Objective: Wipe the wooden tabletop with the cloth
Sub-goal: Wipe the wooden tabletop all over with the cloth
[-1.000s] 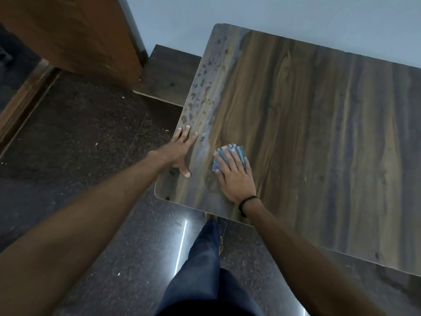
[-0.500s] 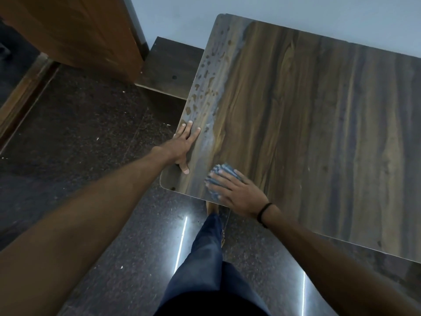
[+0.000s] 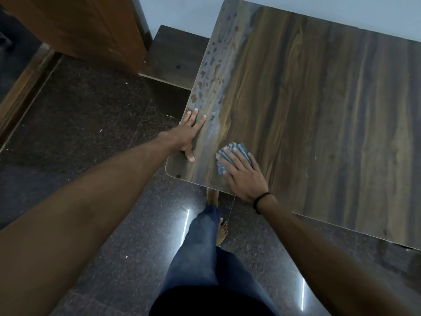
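Observation:
The wooden tabletop (image 3: 319,115) fills the upper right of the head view. Wet droplets and a greyish film run along its left edge. A blue striped cloth (image 3: 237,149) lies bunched near the near-left corner. My right hand (image 3: 241,174) presses flat on the cloth with straight, spread fingers; most of the cloth is hidden under it. My left hand (image 3: 189,133) rests on the table's left edge, fingers straight on top and thumb laid on the surface.
A dark low shelf (image 3: 173,55) sits beside the table's far-left side. A wooden door (image 3: 86,26) stands at the upper left. The polished dark floor (image 3: 91,133) lies below, with my leg in blue trousers (image 3: 200,252) and a bare foot near the table's front edge.
My right hand has slid the cloth away from the front edge, a little farther onto the tabletop and to the right. My left hand stays on the left edge.

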